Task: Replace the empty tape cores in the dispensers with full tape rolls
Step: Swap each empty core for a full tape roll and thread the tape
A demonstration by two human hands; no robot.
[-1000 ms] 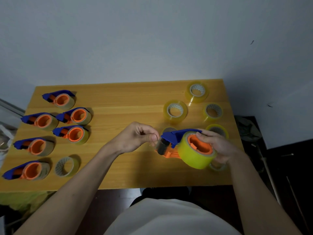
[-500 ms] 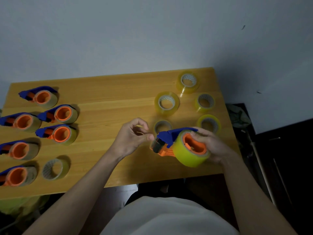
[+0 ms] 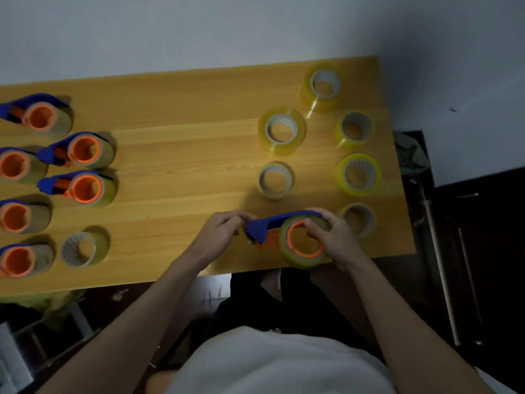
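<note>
change: dispenser (image 3: 287, 234) lowered toward the surface (image 3: 184, 172), lower right of frame | right hand (image 3: 331, 237) grips its full roll (image 3: 304, 244), fingers curled over the hub | left hand (image 3: 220, 236) pinches at the blue nose, likely threading the tape end | reload nearly done

A: Where do I see open room on the table (image 3: 181, 155)?

B: I note a wide bare strip down the middle, from far edge to near edge.

A: Obstacles on the left?

B: A cluster of dispensers (image 3: 82, 150), close-packed, plus one loose roll (image 3: 82, 248) near the front edge.

A: On the right?

B: Tape rolls (image 3: 281, 130) in two columns with narrow gaps between; both hands and the held dispenser (image 3: 284, 231) block the front-right corner.
</note>
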